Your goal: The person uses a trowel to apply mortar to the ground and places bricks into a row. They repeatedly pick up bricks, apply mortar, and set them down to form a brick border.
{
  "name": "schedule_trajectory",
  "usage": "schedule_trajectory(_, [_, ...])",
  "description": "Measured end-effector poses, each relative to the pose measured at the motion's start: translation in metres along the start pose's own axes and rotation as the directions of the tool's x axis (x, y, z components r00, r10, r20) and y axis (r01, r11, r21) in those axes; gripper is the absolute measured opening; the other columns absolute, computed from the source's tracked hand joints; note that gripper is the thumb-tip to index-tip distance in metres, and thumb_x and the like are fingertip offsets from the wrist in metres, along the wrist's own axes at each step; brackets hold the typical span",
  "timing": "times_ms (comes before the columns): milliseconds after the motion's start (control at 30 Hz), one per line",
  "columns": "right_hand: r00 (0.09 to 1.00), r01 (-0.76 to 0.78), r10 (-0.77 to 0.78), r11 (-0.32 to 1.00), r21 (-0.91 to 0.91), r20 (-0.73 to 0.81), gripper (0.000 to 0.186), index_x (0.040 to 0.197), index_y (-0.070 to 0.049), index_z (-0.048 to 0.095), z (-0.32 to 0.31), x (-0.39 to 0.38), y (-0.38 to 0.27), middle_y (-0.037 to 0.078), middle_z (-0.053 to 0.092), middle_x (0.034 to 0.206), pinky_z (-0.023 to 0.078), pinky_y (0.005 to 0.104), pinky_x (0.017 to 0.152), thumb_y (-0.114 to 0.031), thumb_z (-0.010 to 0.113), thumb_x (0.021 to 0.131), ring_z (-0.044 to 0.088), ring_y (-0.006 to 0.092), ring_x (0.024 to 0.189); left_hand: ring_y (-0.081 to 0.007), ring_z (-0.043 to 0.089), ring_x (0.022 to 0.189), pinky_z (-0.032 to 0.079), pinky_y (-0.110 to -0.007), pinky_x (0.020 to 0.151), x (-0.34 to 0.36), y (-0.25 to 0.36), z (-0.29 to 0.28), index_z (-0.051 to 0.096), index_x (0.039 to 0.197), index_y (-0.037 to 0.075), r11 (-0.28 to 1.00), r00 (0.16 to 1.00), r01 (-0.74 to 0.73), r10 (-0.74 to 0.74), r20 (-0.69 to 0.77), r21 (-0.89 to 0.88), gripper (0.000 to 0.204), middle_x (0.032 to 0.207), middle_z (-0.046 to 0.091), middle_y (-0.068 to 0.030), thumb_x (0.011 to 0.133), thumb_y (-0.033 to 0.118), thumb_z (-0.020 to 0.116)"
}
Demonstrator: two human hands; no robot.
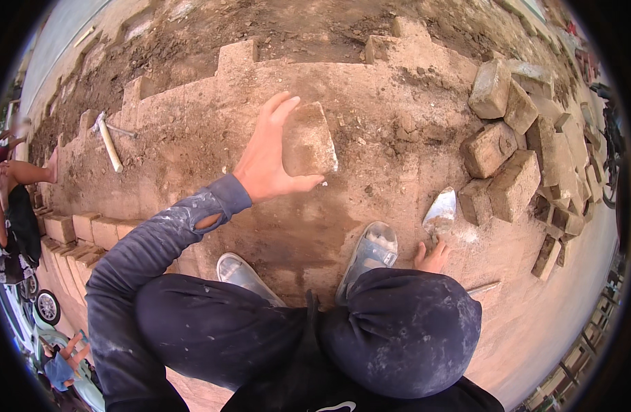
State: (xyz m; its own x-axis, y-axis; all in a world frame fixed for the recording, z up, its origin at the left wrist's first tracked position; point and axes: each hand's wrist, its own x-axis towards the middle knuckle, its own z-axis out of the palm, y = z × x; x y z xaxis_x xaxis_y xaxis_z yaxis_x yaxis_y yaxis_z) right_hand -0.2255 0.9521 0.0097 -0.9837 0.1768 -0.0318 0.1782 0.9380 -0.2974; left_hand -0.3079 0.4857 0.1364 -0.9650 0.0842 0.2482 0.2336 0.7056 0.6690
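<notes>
A rough, dirt-covered paving block is in my left hand, with the fingers along its far side and the thumb at its near edge. It is over the dirt strip in front of me; whether it touches the ground, I cannot tell. My right hand, beside my right knee, is closed around the handle end of a pointed trowel. The trowel's pale, smeared blade points away from me, and its handle is mostly hidden by the hand.
Loose paving blocks are heaped at the right. More blocks stand in rows at the left. A hammer lies on the far-left ground. Laid paving with a stepped edge runs across the far side. Another person's leg shows at the left rim.
</notes>
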Motion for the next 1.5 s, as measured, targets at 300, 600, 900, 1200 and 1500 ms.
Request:
schedule_trajectory(300, [0.993, 0.105, -0.114, 0.943, 0.317, 0.011, 0.038, 0.123, -0.004, 0.058, -0.021, 0.027, -0.022, 0.022, 0.066, 0.087, 0.050, 0.0418, 0.071, -0.031, 0.065, 0.098, 0.064, 0.0378, 0.075, -0.0394, 0.031, 0.147, 0.027, -0.044, 0.121, -0.017, -0.025, -0.010, 0.001, 0.159, 0.005, 0.929, 0.951, 0.266, -0.210, 0.227, -0.256, 0.131, 0.159, 0.026, -0.0277, 0.067, 0.031, 0.090])
schedule_trajectory(600, [0.681, 0.613, -0.721, 0.656, 0.441, 0.125, 0.023, 0.099, -0.002, 0.063, -0.118, 0.130, -0.227, 0.018, 0.064, 0.079, 0.048, 0.0401, 0.064, -0.024, 0.063, 0.098, 0.064, 0.0357, 0.071, -0.0313, 0.041, 0.141, 0.031, -0.039, 0.119, -0.028, -0.046, 0.006, 0.021, 0.157, 0.004, 0.899, 0.958, 0.284, -0.277, 0.070, -0.334, 0.124, 0.153, 0.037, -0.0253, 0.062, 0.033, 0.095])
schedule_trajectory(900, [0.174, 0.982, -0.895, 0.189, -0.003, 0.410, 0.026, 0.094, -0.014, 0.058, -0.165, 0.100, -0.343, 0.012, 0.061, 0.072, 0.050, 0.0431, 0.049, -0.040, 0.059, 0.097, 0.065, 0.0329, 0.057, -0.0277, 0.057, 0.112, 0.046, -0.038, 0.097, -0.042, -0.034, 0.079, 0.039, 0.136, -0.002, 0.906, 0.878, 0.280, -0.375, -0.298, -0.317, 0.076, 0.122, 0.055, -0.0168, 0.078, 0.021, 0.083])
schedule_trajectory(1200, [0.105, 0.994, -0.861, 0.086, -0.061, 0.498, 0.029, 0.090, -0.014, 0.059, -0.167, 0.090, -0.369, 0.014, 0.059, 0.067, 0.048, 0.0458, 0.051, -0.041, 0.058, 0.097, 0.062, 0.0338, 0.057, -0.0317, 0.059, 0.110, 0.048, -0.039, 0.094, -0.046, -0.029, 0.065, 0.039, 0.134, -0.002, 0.968, 0.916, 0.155, -0.215, -0.338, -0.196, 0.076, 0.119, 0.056, -0.0198, 0.076, 0.018, 0.083])
schedule_trajectory(1500, [0.161, 0.987, -0.833, 0.131, -0.094, 0.530, 0.031, 0.090, -0.012, 0.057, -0.175, 0.090, -0.374, 0.016, 0.056, 0.057, 0.048, 0.0483, 0.051, -0.041, 0.055, 0.099, 0.063, 0.0373, 0.057, -0.0400, 0.057, 0.113, 0.047, -0.045, 0.096, -0.038, -0.026, 0.064, 0.040, 0.132, 0.001, 0.967, 0.871, 0.107, -0.204, -0.447, -0.233, 0.081, 0.122, 0.055, -0.0229, 0.067, 0.019, 0.087])
